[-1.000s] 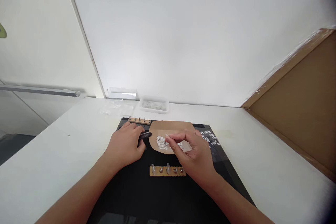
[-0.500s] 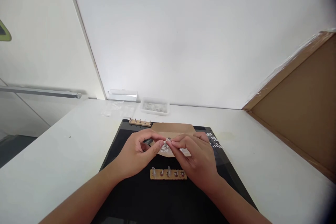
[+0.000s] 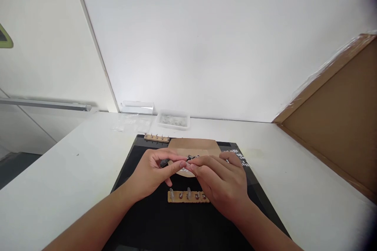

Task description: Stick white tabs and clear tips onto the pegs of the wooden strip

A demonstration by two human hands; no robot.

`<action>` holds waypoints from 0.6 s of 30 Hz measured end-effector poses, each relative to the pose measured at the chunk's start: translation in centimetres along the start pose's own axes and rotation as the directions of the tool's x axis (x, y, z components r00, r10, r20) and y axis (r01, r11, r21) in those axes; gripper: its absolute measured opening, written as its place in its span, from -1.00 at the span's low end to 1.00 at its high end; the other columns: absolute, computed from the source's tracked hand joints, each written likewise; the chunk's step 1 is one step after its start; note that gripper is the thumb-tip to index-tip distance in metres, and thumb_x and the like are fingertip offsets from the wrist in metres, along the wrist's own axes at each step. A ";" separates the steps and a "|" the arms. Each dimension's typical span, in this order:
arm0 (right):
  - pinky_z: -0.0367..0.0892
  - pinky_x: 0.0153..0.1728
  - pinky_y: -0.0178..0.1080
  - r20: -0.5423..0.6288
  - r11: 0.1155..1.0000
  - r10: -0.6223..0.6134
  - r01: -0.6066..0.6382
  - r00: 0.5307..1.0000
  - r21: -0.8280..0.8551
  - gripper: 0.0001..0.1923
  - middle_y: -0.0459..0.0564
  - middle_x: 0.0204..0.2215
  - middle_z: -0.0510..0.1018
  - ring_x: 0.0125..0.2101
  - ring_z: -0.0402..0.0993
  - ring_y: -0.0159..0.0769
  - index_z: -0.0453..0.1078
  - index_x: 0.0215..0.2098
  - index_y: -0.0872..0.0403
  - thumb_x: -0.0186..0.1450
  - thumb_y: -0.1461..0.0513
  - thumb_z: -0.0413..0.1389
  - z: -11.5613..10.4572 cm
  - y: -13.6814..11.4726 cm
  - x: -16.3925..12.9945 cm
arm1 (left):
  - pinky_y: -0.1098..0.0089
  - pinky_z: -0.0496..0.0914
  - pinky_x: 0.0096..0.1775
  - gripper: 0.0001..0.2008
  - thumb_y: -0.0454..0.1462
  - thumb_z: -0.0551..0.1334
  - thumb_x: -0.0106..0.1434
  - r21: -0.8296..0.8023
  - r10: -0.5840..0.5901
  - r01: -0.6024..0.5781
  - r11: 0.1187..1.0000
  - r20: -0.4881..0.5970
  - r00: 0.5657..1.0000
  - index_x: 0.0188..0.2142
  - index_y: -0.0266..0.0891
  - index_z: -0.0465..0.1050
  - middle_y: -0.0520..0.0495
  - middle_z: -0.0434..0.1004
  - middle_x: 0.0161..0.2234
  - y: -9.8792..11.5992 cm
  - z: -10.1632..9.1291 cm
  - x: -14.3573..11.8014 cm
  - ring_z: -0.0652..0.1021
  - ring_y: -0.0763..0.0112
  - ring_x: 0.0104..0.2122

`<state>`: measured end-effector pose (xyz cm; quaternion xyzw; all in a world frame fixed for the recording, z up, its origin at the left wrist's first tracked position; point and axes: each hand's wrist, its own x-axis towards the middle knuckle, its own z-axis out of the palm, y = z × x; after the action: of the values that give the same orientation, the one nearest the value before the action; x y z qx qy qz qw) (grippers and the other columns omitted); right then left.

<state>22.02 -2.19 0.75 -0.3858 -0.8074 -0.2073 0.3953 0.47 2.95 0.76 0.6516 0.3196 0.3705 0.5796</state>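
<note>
My left hand (image 3: 157, 168) and my right hand (image 3: 222, 178) meet fingertip to fingertip, each with thumb and forefinger pinched. Between the tips shows a bit of a small pale piece (image 3: 187, 164), too small to name. A dark object (image 3: 164, 162) is visible in the gap between my left thumb and forefinger; I cannot tell whether it is held. Under the hands lies a brown paper sheet (image 3: 193, 143) with small white bits (image 3: 184, 170) and a small black item (image 3: 193, 157). Nearer me, a tan strip (image 3: 184, 200) carries several metal studs, some with clear upright pieces.
A black board (image 3: 176, 227) covers the middle of the white table (image 3: 79, 180). Farther back are a second strip of metal pins (image 3: 156, 138), a clear tray (image 3: 173, 120) of small pieces and plastic bags (image 3: 129, 122). White labels (image 3: 241, 157) lie at the right; a cardboard panel (image 3: 332, 117) stands beyond.
Both hands have lowered slightly, with the right fingers closing further over the pinched piece. The black item on the paper shows more, the white bits less.
</note>
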 end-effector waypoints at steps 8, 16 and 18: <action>0.14 -0.27 -0.15 0.064 0.999 -0.032 0.033 0.997 -0.013 -0.85 -0.27 -0.24 0.77 -0.35 0.65 -0.41 0.47 -0.21 -0.07 0.48 0.33 0.20 -0.6 0.5 -0.1 | 0.58 0.55 -0.59 -0.74 -0.12 0.47 0.29 -0.025 -0.002 0.002 1.000 0.009 1.000 -0.09 -0.18 0.76 -0.20 0.65 -0.14 -0.4 0.1 -0.1 0.66 0.27 -0.22; 0.09 -0.30 -0.14 0.137 0.997 -0.048 0.041 0.989 0.059 -0.83 -0.26 -0.28 0.76 -0.40 0.62 -0.41 0.43 -0.28 -0.05 0.50 0.30 0.19 -0.8 0.7 -0.2 | 0.56 0.58 -0.59 -0.70 -0.10 0.46 0.30 -0.021 -0.037 0.038 0.999 0.034 0.999 -0.08 -0.23 0.75 -0.23 0.65 -0.06 -0.5 0.1 -0.1 0.66 0.29 -0.27; 0.08 -0.30 -0.13 0.153 0.996 -0.051 0.039 0.987 0.075 -0.80 -0.24 -0.33 0.74 -0.42 0.60 -0.39 0.40 -0.31 -0.02 0.50 0.26 0.21 -0.7 0.7 -0.3 | 0.57 0.57 -0.60 -0.69 -0.08 0.46 0.30 -0.009 -0.062 0.062 0.998 0.045 0.997 -0.09 -0.23 0.74 -0.22 0.65 -0.04 -0.7 0.1 -0.1 0.66 0.33 -0.32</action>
<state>23.04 -2.33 0.98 -0.3679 -0.8510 -0.1564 0.3405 0.49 2.87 0.09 0.6466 0.3247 0.3392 0.6012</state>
